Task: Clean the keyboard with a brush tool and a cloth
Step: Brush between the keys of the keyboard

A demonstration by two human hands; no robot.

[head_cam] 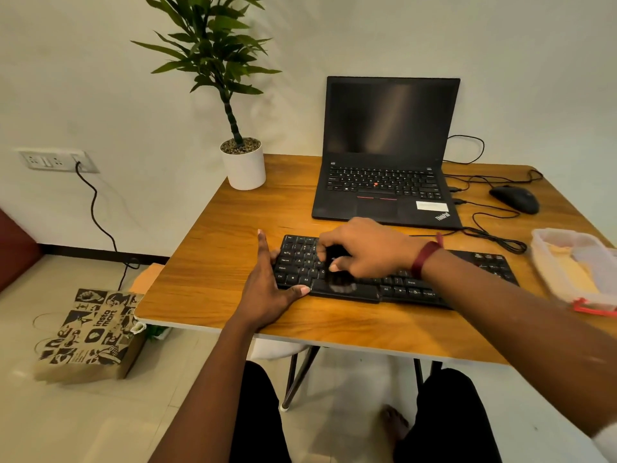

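Laptop (387,195) badge "ThinkPad", floor bag (90,332) "insta mart", keyboard (414,290) keys "Ctrl", "Alt".

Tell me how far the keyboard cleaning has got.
Nothing looks finished. In hand: the right hand holds a dark brush on the left keys of the keyboard while the left hand steadies its end. Left: wiping, since the yellow cloth lies untouched in its clear pouch.

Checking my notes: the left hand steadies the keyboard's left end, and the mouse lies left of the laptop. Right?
Not quite. The head view shows the mouse right of the laptop, not left. The left hand does steady the keyboard at its left end.
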